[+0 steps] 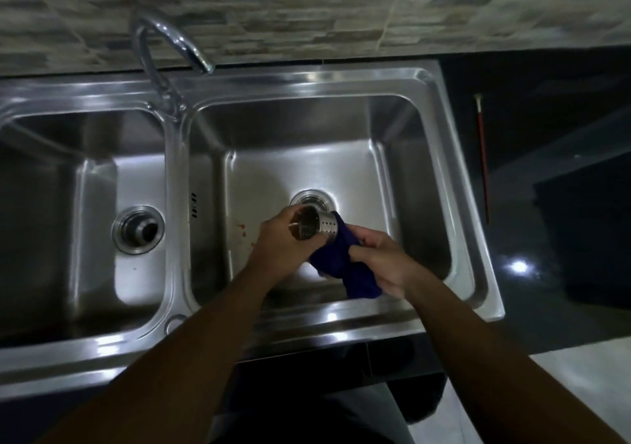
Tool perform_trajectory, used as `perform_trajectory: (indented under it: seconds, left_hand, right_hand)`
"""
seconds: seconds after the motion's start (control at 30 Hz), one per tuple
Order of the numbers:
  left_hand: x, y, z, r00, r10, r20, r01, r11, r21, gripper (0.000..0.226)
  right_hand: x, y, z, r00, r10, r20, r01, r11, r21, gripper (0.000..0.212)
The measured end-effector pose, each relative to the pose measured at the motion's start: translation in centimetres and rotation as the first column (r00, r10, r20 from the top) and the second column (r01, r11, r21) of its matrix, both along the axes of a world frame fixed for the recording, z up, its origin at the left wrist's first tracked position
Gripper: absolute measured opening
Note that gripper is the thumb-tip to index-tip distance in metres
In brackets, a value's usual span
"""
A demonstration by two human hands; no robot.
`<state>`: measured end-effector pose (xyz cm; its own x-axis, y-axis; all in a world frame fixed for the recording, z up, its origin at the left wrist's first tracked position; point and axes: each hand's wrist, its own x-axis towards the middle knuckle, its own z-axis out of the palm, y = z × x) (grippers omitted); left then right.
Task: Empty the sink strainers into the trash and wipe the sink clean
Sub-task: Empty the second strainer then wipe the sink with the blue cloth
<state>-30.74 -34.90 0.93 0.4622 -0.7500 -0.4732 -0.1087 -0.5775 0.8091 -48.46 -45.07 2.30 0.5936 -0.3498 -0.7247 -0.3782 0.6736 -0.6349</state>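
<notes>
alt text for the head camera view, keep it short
The left hand holds a perforated steel strainer basket and the right hand grips a dark blue cloth against it, over the right bowl of a double stainless steel sink. A curved chrome faucet stands behind; reddish specks mark the bowl floor.

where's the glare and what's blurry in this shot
Head view: dim overall, white glare patches on the sink rim and basin floors; tiled wall and faucet motion-smeared; wide-angle lens bows the sink edges; strainer and blue cloth fairly sharp; counter at right nearly black.
</notes>
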Motion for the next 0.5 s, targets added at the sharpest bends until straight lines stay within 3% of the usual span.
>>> perform_trajectory:
  seconds: [0.13,0.3,0.5]
  left_hand:
    - [-1.3,-0.8,-0.6,0.998,-0.063,-0.004,0.063,0.998,-0.006,0.055]
    - [-1.3,-2.1,-2.3,0.999,0.029,0.025,-0.03,0.999,0.021,0.055]
    - [-2.2,-3.1,-2.9,0.989,-0.15,0.006,0.148,0.984,0.099,0.061]
  right_hand:
    - [0.2,-1.1,-0.1,0.995,-0.1,-0.011,0.1,0.995,0.017,0.065]
    - [-1.1,-0.5,-1.0,0.997,-0.058,-0.055,0.056,0.998,-0.038,0.064]
    - [-2.0,-1.3,-2.0,0.989,-0.106,-0.102,0.102,0.994,-0.051,0.064]
